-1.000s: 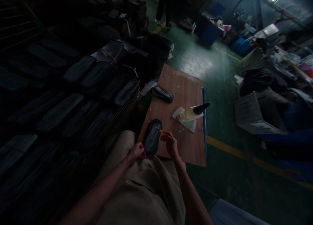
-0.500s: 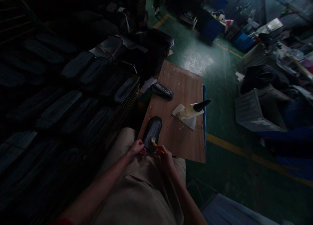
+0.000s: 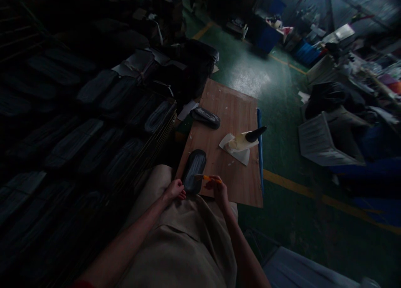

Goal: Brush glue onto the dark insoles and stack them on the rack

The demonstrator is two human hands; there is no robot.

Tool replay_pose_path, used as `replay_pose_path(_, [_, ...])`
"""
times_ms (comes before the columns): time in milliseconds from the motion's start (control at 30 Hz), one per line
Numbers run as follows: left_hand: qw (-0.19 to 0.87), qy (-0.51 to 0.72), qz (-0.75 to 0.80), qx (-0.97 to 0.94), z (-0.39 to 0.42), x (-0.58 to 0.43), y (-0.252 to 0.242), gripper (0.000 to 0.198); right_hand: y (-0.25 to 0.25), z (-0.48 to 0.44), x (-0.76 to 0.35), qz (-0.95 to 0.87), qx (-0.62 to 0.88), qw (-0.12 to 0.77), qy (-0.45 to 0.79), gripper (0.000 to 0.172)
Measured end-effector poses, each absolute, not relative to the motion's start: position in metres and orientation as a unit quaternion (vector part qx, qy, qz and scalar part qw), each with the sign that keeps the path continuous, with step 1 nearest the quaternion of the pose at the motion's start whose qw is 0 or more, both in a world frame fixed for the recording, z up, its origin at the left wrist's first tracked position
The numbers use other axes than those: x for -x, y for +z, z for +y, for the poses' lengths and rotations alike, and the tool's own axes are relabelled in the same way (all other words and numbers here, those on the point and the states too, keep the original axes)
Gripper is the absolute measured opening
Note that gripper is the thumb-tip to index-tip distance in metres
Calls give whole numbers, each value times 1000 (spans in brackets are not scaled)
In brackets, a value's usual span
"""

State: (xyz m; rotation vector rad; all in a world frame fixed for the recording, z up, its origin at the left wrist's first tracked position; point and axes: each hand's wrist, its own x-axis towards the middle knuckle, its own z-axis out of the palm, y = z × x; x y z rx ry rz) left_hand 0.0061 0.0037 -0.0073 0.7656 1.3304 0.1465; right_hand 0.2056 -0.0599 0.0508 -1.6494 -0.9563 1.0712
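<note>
A dark shoe insole (image 3: 194, 170) lies at the near left corner of a wooden board (image 3: 233, 112). My left hand (image 3: 175, 190) is closed on the insole's near end and holds it down. My right hand (image 3: 216, 188) grips a small orange-handled brush (image 3: 205, 178) whose tip rests on the insole's right edge. Farther along the board lies a second dark insole (image 3: 205, 117). A pale glue bottle with a black nozzle (image 3: 247, 138) lies on its side on a white sheet (image 3: 241, 155) near the board's right edge.
Rows of dark insoles (image 3: 94, 125) fill racks to my left. A green floor with yellow lines (image 3: 313, 198) runs to the right, with a white crate (image 3: 322, 144) and cluttered benches beyond. A person's legs (image 3: 191, 0) stand far back.
The brush moved from the insole's upper right down to its near end, and now it rests at the middle of the right edge. My left hand stayed on the insole.
</note>
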Motion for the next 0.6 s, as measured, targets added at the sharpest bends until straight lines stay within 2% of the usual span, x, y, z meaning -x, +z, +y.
replay_pose_path(233, [708,62,607,-356,5,-8,-3,14,39,-22,-212,-400,698,485,343,32])
replay_pose_path(400, [707,55,607,-359,5,-8,-3,14,51,-51,-197,-364,697,467,404,37])
replay_pose_path(500, [690,62,607,-390,1,-9,-7,11,63,-71,-194,-314,680,493,442,45])
replay_pose_path(600, [638,89,610,-461,-2,-10,-15,9,71,-84,-199,-270,684,538,413,50])
